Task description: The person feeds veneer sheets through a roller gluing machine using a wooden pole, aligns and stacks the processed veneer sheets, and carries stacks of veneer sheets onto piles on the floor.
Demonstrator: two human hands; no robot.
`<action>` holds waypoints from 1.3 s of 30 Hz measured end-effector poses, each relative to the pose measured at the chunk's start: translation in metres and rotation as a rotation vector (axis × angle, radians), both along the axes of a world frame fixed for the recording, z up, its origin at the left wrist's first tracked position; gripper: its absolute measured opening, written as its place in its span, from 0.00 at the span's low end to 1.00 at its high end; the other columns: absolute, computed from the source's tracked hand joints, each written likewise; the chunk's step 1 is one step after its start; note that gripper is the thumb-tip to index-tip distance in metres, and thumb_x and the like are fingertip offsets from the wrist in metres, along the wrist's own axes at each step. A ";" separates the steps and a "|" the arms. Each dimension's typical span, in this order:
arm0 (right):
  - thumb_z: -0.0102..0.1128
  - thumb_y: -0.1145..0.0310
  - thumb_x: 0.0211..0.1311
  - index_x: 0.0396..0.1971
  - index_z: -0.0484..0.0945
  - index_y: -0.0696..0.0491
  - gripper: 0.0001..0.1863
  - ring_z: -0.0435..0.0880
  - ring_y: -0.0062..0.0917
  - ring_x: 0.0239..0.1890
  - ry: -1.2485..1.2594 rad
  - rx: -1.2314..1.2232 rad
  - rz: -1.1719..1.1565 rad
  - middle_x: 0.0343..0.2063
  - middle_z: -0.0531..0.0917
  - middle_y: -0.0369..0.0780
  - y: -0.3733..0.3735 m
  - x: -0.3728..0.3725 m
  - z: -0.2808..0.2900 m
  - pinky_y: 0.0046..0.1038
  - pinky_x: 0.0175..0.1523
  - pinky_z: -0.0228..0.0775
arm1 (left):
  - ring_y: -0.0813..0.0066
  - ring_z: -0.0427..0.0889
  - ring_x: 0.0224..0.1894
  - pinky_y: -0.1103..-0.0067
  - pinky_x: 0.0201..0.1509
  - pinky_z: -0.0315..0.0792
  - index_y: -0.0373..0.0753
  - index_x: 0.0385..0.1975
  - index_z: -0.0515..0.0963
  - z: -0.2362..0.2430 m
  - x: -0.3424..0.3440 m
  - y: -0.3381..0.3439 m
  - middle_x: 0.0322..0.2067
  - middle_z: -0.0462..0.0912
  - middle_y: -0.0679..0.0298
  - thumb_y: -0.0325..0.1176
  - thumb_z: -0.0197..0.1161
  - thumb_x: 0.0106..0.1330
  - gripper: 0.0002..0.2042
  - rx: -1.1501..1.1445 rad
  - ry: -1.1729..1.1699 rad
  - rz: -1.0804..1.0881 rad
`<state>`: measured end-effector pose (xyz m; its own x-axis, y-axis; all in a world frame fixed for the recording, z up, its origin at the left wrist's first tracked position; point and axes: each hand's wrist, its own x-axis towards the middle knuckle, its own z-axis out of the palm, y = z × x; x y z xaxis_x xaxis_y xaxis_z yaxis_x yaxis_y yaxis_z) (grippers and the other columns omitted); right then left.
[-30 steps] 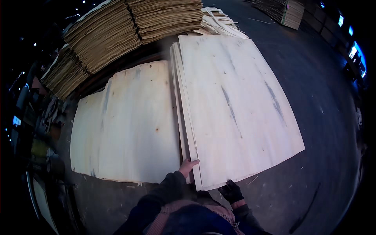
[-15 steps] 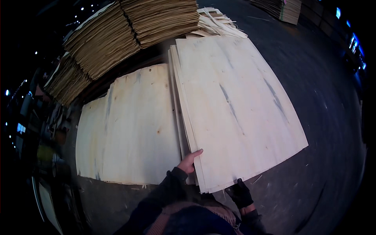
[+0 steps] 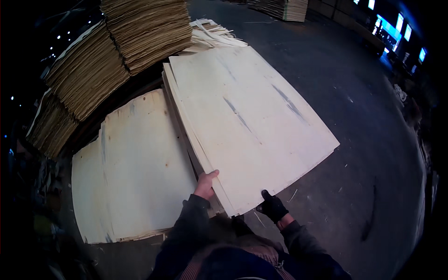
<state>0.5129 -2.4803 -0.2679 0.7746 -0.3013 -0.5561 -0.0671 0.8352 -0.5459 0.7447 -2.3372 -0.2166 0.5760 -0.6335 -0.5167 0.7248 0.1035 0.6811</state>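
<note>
A bundle of pale wood veneer sheets (image 3: 252,121) with dark streaks is held up in front of me, its layers showing along the left edge. My bare left hand (image 3: 205,184) is closed on that left edge, thumb on top and fingers hidden underneath. On the near edge, my right hand (image 3: 273,206), in a black glove, grips the sheets with its thumb over the top; its other fingers are partly hidden. Left of the bundle, a low pile of similar veneer sheets (image 3: 140,163) has knots and uneven edges, and the bundle's left side overlaps it.
Tall stacks of brown-edged veneer (image 3: 147,32) rise at the far left. Loose pale veneer strips (image 3: 210,35) lie beyond the bundle. Another veneer stack (image 3: 280,8) stands farther back. Wood splinters are scattered over the dark floor (image 3: 345,93) on the right.
The view has swung to the right, so the stacks and sheets appear farther left. Both hands keep their places on the bundle's edges.
</note>
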 end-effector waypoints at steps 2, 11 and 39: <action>0.55 0.55 0.58 0.43 0.70 0.55 0.20 0.77 0.25 0.26 0.081 0.004 0.114 0.29 0.78 0.40 0.028 -0.013 -0.001 0.26 0.29 0.71 | 0.59 0.77 0.42 0.69 0.46 0.73 0.22 0.45 0.66 0.019 -0.004 0.032 0.41 0.75 0.48 0.29 0.52 0.61 0.17 0.028 -0.046 -0.021; 0.47 0.69 0.63 0.52 0.66 0.61 0.19 0.74 0.28 0.49 -0.223 -0.361 0.718 0.47 0.75 0.44 0.101 -0.129 0.051 0.27 0.54 0.67 | 0.63 0.79 0.37 0.72 0.42 0.74 0.26 0.46 0.67 0.072 0.013 0.292 0.38 0.76 0.53 0.27 0.55 0.57 0.18 0.388 -0.254 -0.222; 0.66 0.68 0.46 0.39 0.76 0.59 0.19 0.79 0.23 0.31 0.235 -0.537 0.221 0.33 0.81 0.39 -0.142 -0.119 -0.037 0.25 0.38 0.72 | 0.66 0.78 0.32 0.75 0.36 0.74 0.22 0.40 0.70 0.078 -0.074 0.271 0.32 0.78 0.53 0.23 0.63 0.50 0.18 1.174 -0.683 -0.107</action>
